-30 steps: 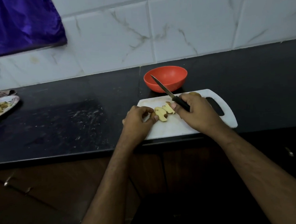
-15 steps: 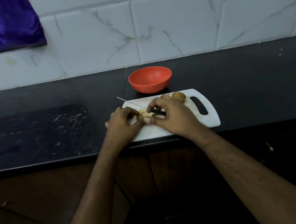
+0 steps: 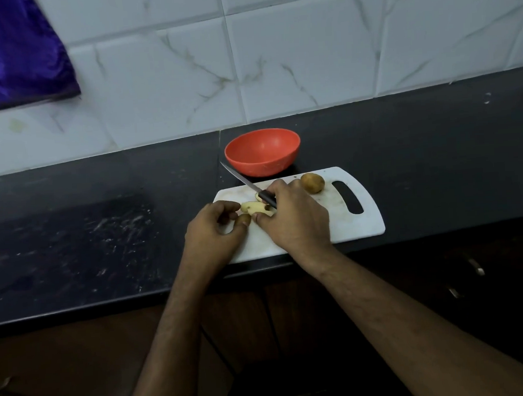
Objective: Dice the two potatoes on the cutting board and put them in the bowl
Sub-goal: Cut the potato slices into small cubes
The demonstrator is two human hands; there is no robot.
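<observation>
The right hand (image 3: 295,217) is gripping a black-handled knife (image 3: 248,184) while the left hand (image 3: 214,228), just beside it, is pinching pale cut potato pieces (image 3: 251,207) on the white plastic cutting board (image 3: 347,223), so its fingertips are risking a nick.

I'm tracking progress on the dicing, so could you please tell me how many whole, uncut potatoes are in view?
1. The whole potato sits on the cutting board near its handle slot, beyond the right hand. The cut potato pieces lie between both hands; the hands may hide more.
</observation>
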